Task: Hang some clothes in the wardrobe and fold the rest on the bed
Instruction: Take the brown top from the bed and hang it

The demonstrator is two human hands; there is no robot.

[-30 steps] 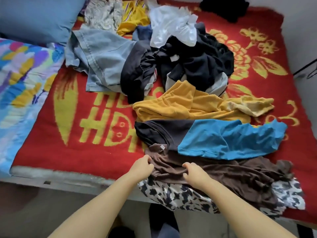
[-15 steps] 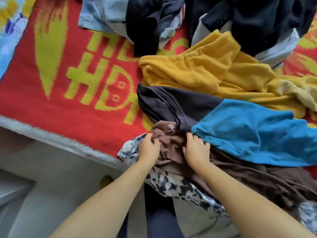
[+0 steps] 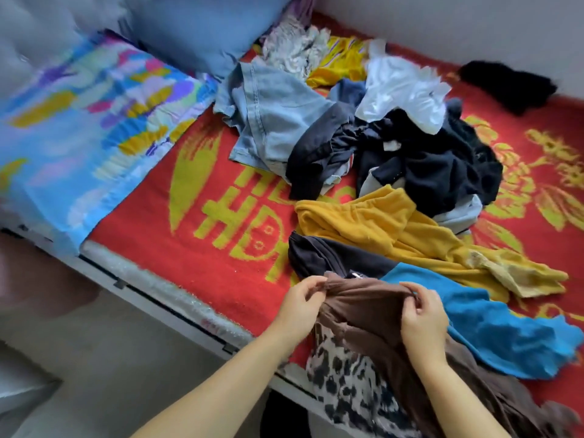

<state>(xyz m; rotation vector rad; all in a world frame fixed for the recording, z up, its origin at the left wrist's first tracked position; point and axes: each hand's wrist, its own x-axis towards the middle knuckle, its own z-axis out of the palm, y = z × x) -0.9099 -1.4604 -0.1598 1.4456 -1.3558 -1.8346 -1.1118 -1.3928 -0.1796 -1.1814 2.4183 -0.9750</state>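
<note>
A brown garment [image 3: 369, 314] is lifted off the near edge of the bed [image 3: 196, 235]. My left hand [image 3: 300, 306] pinches its top edge on the left and my right hand [image 3: 423, 314] pinches the same edge on the right, stretching it between them. Under it lies a black-and-white patterned cloth [image 3: 344, 374] that hangs over the bed's edge. Just behind are a black and blue shirt [image 3: 474, 317] and a mustard yellow garment [image 3: 395, 232]. Farther back a heap holds dark clothes [image 3: 426, 162], light denim [image 3: 271, 112], and a white piece [image 3: 404, 90].
A red blanket with yellow motifs covers the bed. A blue pillow [image 3: 202, 30] and a colourful folded quilt [image 3: 79, 121] lie at the left. A black item [image 3: 508, 85] rests by the far wall. Grey floor [image 3: 110, 358] runs along the bed's near side.
Both hands have raised the brown garment's top edge off the pile and drawn apart along it. The camera has pulled back and tilted up, showing the pillow, quilt and far wall again.
</note>
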